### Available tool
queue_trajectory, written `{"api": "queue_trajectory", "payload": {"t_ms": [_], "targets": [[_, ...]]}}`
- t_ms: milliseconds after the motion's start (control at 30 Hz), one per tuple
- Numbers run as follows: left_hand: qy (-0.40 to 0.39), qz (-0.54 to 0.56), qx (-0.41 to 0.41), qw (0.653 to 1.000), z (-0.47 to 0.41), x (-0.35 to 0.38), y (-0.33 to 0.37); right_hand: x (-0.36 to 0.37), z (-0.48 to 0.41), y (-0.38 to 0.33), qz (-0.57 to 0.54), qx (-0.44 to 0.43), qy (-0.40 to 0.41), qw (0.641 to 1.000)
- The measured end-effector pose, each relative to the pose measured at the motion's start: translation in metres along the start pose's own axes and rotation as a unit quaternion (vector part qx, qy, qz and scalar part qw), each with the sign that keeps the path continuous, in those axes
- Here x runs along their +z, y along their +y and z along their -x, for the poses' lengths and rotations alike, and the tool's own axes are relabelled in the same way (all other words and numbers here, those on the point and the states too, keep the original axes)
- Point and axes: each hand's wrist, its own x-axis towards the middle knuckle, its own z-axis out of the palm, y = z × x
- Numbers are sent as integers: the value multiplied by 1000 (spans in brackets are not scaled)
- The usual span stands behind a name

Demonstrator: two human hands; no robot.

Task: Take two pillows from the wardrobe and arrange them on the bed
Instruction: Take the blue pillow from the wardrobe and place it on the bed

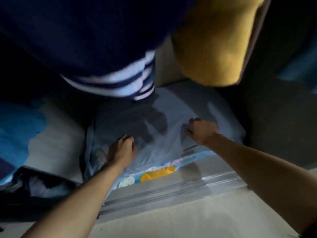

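Note:
A pale blue pillow (164,148) lies on the wardrobe floor, under hanging clothes. Its near edge shows a patterned strip with a yellow patch. My left hand (121,152) is clenched in the fabric near the pillow's left end. My right hand (201,131) is clenched in the fabric toward its right end. Both arms reach down into the wardrobe from the bottom of the frame. The picture is dark and blurred. I see no second pillow and no bed.
A dark navy garment with white stripes (96,48) and a yellow garment (212,42) hang just above the pillow. Blue cloth (17,131) is piled at the left. The metal sliding-door track (171,188) runs along the wardrobe's front edge, with pale floor (188,219) before it.

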Motion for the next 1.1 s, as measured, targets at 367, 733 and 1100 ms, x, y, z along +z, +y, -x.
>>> {"api": "queue_trajectory", "payload": {"t_ms": [367,733,1100], "targets": [[13,12,-48,999,-90,102,-54,53,-104,39,-84,-23,63,994],[81,-59,-32,994,-105,124,-50,90,-125,28,-48,-3,159,986],[164,6,-57,985,-83,92,-43,72,-85,33,-86,-73,229,967]]}}
